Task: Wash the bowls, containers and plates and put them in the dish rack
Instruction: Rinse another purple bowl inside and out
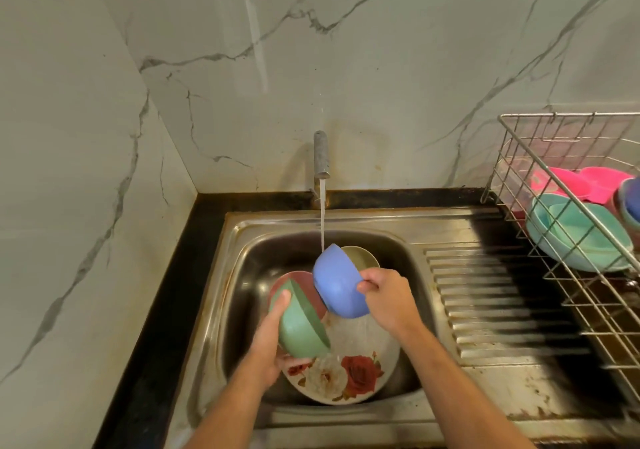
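A metal tap (321, 154) stands at the back edge of the black surface (162, 296), with a stream of water (322, 220) running from its spout. White marble-veined wall tiles (346, 50) rise behind and to the left.
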